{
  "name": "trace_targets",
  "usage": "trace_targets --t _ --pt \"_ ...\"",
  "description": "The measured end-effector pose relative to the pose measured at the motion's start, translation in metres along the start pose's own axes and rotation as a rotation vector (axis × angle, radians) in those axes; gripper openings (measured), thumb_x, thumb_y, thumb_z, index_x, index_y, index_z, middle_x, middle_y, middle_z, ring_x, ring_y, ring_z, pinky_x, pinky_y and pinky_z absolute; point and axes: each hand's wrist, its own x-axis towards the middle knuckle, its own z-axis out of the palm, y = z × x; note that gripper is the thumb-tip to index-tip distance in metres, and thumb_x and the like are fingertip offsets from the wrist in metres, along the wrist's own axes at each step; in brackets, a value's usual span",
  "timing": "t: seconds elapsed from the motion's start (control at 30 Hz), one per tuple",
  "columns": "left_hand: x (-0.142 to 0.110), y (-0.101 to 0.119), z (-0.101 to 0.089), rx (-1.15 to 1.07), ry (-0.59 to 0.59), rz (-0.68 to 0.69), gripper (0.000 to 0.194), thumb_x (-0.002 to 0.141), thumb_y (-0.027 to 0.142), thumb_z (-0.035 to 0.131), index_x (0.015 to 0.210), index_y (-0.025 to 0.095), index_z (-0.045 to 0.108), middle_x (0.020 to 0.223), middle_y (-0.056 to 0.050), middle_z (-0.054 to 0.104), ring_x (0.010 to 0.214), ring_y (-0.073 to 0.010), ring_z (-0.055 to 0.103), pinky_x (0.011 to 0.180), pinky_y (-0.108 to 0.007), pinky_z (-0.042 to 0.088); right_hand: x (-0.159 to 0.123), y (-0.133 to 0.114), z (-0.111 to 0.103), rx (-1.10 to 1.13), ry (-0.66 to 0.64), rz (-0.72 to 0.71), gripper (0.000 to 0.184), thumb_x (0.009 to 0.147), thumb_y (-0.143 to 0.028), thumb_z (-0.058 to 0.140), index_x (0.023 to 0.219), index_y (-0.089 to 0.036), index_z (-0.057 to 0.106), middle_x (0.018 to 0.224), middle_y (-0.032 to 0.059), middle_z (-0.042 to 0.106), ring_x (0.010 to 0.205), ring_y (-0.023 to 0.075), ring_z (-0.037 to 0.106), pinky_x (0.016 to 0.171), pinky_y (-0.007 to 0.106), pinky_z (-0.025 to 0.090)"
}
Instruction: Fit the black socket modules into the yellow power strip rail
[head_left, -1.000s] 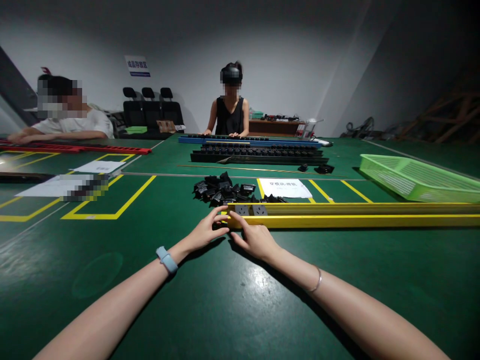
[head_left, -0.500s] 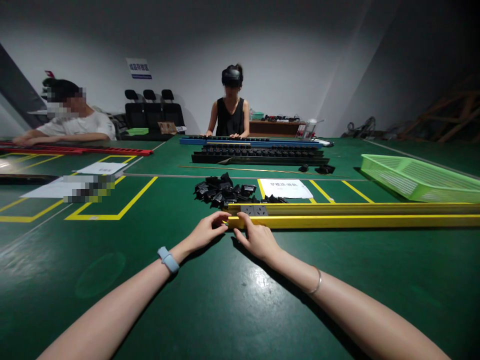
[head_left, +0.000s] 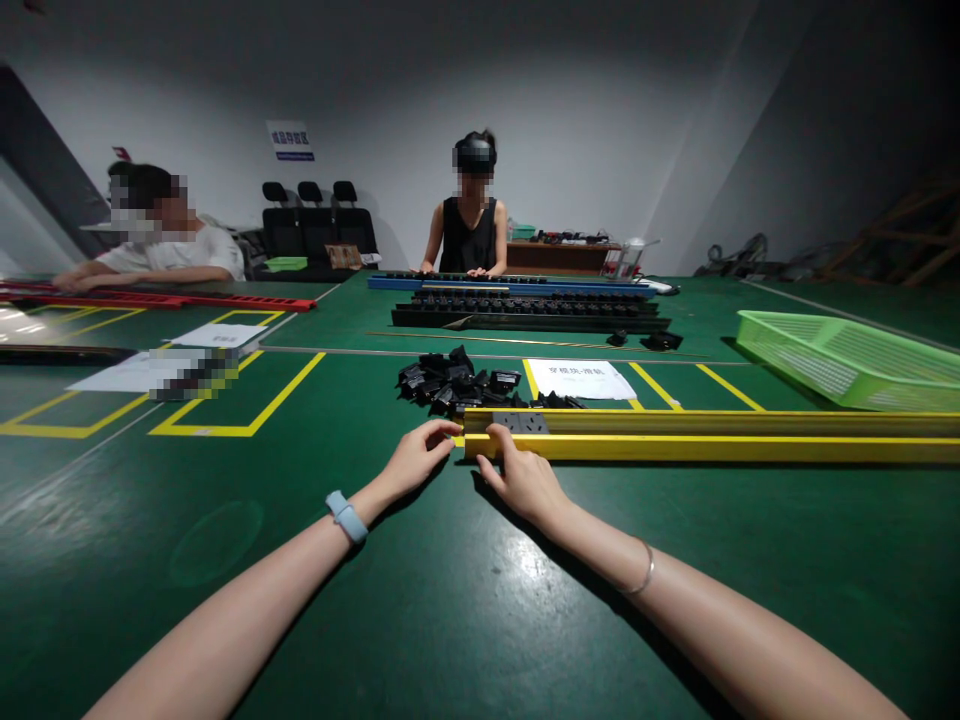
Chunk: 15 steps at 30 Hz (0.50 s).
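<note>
A long yellow rail [head_left: 712, 435] lies across the green table, running off to the right. My left hand [head_left: 416, 457] sits at the rail's left end, fingers curled and pinched against it. My right hand [head_left: 521, 477] rests on the rail's near edge, with fingers pressing the top by a black socket module [head_left: 529, 423] seated in the channel. Just behind the rail's left end lies a pile of loose black modules [head_left: 457, 383].
A green plastic basket [head_left: 840, 360] stands at the right. A white label sheet [head_left: 577, 379] lies behind the rail. Across the table a person works at blue and black rails [head_left: 525, 305]. Another person leans at the left by red rails [head_left: 172, 299].
The black modules in the channel have slid to the right along the rail. My right hand has followed them a little. The view has shifted slightly.
</note>
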Motion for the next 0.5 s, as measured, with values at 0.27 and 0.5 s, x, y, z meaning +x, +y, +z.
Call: trace_targets --t 0.27,0.5 --pt "0.012 -0.023 -0.012 0.508 0.255 0.126 0.034 0.083 0.024 0.056 0.117 0.024 0.062 0.126 -0.009 0.050 0.120 -0.0275 0.041 0.107 -0.048 0.035 -0.002 0.007 0.003 0.052 0.045 -0.031 0.048 0.094 -0.040 0.042 0.136 -0.018 0.035 0.065 0.0016 0.064 0.057 0.0205 0.063 0.057 0.025 0.038" --pt "0.014 -0.038 -0.010 0.530 0.177 0.111 0.045 0.084 0.029 0.056 0.129 0.025 0.055 0.148 -0.008 0.037 0.122 -0.0304 0.036 0.106 -0.056 0.032 -0.008 0.013 -0.001 0.174 -0.019 -0.351 0.054 0.093 -0.029 0.043 0.143 -0.018 0.028 0.060 -0.0047 0.059 0.050 0.0136 0.055 0.056 0.022 0.036"
